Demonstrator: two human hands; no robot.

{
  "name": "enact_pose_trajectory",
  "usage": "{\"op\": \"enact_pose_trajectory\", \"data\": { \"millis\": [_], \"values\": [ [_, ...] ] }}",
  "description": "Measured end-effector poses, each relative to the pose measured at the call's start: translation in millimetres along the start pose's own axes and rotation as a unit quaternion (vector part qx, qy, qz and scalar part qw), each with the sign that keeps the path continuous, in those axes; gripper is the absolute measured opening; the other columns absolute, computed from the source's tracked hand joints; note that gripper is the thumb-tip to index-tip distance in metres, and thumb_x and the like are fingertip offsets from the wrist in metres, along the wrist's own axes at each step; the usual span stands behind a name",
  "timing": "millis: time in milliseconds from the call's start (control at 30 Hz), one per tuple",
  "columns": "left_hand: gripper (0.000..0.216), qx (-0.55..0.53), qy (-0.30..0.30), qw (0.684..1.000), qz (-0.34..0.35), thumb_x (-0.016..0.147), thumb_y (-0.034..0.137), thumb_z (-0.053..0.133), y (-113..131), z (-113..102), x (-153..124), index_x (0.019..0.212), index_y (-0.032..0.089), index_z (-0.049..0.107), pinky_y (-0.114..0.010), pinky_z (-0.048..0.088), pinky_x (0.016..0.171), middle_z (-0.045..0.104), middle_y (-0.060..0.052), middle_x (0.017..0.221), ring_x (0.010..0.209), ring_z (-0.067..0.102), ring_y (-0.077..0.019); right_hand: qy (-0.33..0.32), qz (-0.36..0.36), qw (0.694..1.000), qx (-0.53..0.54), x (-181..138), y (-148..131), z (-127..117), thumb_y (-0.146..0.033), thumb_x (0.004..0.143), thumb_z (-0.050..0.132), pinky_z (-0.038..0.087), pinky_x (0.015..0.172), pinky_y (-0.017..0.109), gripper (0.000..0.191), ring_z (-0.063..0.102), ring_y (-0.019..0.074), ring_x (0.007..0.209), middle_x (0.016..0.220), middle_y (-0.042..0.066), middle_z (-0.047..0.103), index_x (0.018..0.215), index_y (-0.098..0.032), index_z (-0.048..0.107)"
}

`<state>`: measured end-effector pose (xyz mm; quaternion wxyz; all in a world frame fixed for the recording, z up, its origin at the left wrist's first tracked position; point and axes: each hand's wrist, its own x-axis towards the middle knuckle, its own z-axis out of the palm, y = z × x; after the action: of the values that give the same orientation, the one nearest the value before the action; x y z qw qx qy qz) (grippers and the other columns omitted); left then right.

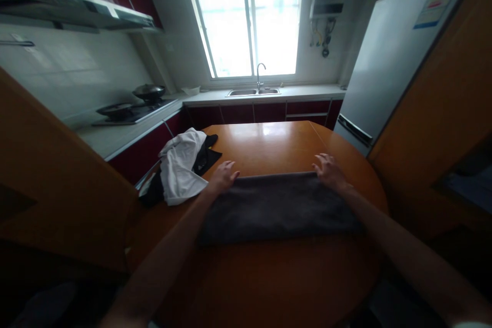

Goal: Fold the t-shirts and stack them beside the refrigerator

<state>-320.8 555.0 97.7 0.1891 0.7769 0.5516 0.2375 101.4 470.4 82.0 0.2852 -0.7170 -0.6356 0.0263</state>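
A dark grey towel [279, 207] lies folded flat across the round wooden table [269, 287]. My left hand [223, 177] rests at the towel's far left corner, fingers stretched out and flat. At the far right corner my right hand [328, 170] sits with its fingers spread, touching the towel's edge. Neither hand grips anything.
A heap of white cloth [180, 166] and black cloth [205, 156] lies at the table's left edge. Beyond are a counter with a sink [252, 92] under a window, a hob with pans [132, 105] at left, and a fridge [384, 61] at right.
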Motion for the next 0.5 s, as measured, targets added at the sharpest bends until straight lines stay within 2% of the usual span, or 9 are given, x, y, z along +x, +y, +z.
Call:
{"op": "enact_pose_trajectory", "data": {
  "millis": [67,100,167,233,333,500],
  "values": [
    [0.061,0.073,0.007,0.991,0.109,0.099,0.051,0.044,39,37,-13,0.150,0.016,0.047,-0.045,0.022,0.123,0.042,-0.014,0.158,0.148,0.033,-0.0277,-0.007,-0.062,0.997,-0.037,-12,-30,17,-0.042,0.100,0.041,0.024,0.121,0.049,0.056,0.031,0.0298,0.149,0.160,0.015,0.038,0.149,-0.016,0.048],
    [0.061,0.102,-0.004,0.986,0.132,0.101,0.054,0.039,56,55,-20,0.153,0.021,0.043,-0.049,0.020,0.123,0.038,-0.011,0.161,0.151,0.028,-0.0280,-0.022,-0.077,0.995,-0.052,-19,-41,27,-0.044,0.101,0.039,0.020,0.122,0.050,0.057,0.026,0.0290,0.151,0.163,0.013,0.033,0.152,-0.018,0.044],
    [0.064,0.154,-0.036,0.978,0.134,0.101,0.059,0.035,79,87,-34,0.156,0.027,0.038,-0.057,0.016,0.122,0.030,-0.009,0.165,0.154,0.020,-0.0307,-0.066,-0.084,0.991,-0.080,-30,-55,46,-0.047,0.102,0.037,0.015,0.123,0.053,0.059,0.021,0.0277,0.153,0.166,0.011,0.028,0.154,-0.020,0.040],
    [0.067,0.190,-0.055,0.973,0.120,0.100,0.063,0.034,87,108,-44,0.157,0.027,0.038,-0.060,0.013,0.122,0.027,-0.010,0.166,0.154,0.018,-0.0325,-0.100,-0.079,0.987,-0.100,-39,-58,62,-0.048,0.102,0.036,0.014,0.123,0.053,0.060,0.020,0.0268,0.154,0.166,0.012,0.028,0.155,-0.020,0.040],
    [0.068,0.210,-0.053,0.969,0.117,0.100,0.065,0.030,82,117,-49,0.157,0.027,0.038,-0.058,0.011,0.123,0.027,-0.010,0.166,0.155,0.018,-0.0314,-0.109,-0.075,0.985,-0.112,-45,-53,71,-0.049,0.102,0.036,0.013,0.123,0.051,0.061,0.020,0.0260,0.154,0.165,0.013,0.029,0.155,-0.018,0.040],
    [0.068,0.203,-0.056,0.971,0.114,0.100,0.065,0.029,80,110,-49,0.156,0.028,0.040,-0.057,0.011,0.124,0.028,-0.008,0.166,0.154,0.018,-0.0306,-0.105,-0.078,0.985,-0.113,-45,-50,71,-0.048,0.103,0.035,0.013,0.123,0.053,0.061,0.021,0.0269,0.154,0.165,0.014,0.029,0.154,-0.016,0.040]
  ]
}}
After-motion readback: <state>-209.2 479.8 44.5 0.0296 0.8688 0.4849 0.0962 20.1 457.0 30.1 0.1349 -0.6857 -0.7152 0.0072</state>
